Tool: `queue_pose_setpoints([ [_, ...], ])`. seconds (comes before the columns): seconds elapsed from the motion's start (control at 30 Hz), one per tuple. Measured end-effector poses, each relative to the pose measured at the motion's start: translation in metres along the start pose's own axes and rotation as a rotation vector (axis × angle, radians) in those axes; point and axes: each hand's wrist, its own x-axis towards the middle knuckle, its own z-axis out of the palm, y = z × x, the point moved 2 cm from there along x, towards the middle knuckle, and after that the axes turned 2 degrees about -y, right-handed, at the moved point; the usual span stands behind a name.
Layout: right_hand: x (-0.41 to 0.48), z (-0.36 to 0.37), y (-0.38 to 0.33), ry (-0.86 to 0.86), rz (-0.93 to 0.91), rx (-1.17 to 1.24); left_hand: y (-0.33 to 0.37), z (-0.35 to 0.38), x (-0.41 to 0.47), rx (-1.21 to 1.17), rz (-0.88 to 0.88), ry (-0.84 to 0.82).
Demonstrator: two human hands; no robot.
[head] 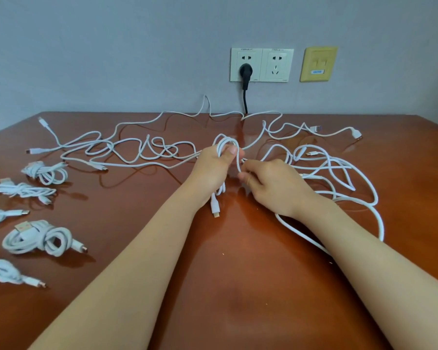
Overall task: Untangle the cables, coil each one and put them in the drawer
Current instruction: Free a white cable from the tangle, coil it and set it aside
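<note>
White coil [225,141] gripped in left hand [210,170]; right hand [273,185], beside the coil, pinches its tail [238,165]: wind even, untwisted loops.

Coiled cables [2,273] partly beyond left edge

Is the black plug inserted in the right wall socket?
No, the black plug sits in the left socket, and the right socket holds nothing.
</note>
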Motion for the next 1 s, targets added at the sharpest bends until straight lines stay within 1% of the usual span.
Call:
queue_pose_setpoints([
  [0.07, 0.0, 0.0, -0.001, 0.013, -0.008, 0.003, 0.0, 0.003, -0.002, -0.076, -0.021, -0.048],
  [0.13, 0.001, 0.0, -0.003, 0.052, -0.009, 0.02, 0.004, 0.005, -0.003, -0.244, -0.042, -0.068],
  [0.23, 0.002, -0.003, -0.005, 0.143, -0.061, -0.002, 0.01, 0.001, -0.001, -0.514, -0.064, 0.011],
  [0.33, 0.002, -0.002, -0.007, 0.064, -0.06, 0.01, 0.008, -0.005, 0.005, -0.748, -0.087, 0.099],
  [0.4, 0.002, -0.002, -0.007, 0.007, -0.046, 0.006, 0.007, -0.01, 0.007, -0.836, -0.113, 0.109],
  [0.5, 0.003, -0.004, -0.001, -0.023, -0.033, -0.047, 0.007, -0.022, 0.01, -0.943, -0.159, 0.117],
  [0.6, 0.005, -0.009, 0.005, 0.052, -0.006, -0.001, 0.006, -0.03, 0.013, -0.877, -0.161, 0.159],
  [0.67, 0.005, -0.012, 0.003, 0.143, -0.022, 0.033, 0.005, -0.03, 0.013, -0.78, -0.152, 0.191],
  [0.73, 0.005, -0.014, -0.002, 0.192, -0.073, 0.001, 0.004, -0.028, 0.012, -0.648, -0.157, 0.2],
  [0.87, 0.005, -0.01, -0.009, 0.216, -0.212, -0.149, 0.0, -0.024, 0.011, -0.36, -0.158, 0.204],
  [0.93, 0.005, -0.008, -0.013, 0.216, -0.249, -0.143, -0.004, -0.023, 0.012, -0.262, -0.147, 0.198],
  [1.0, 0.005, -0.006, -0.016, 0.224, -0.262, -0.097, -0.007, -0.021, 0.013, -0.222, -0.139, 0.174],
])
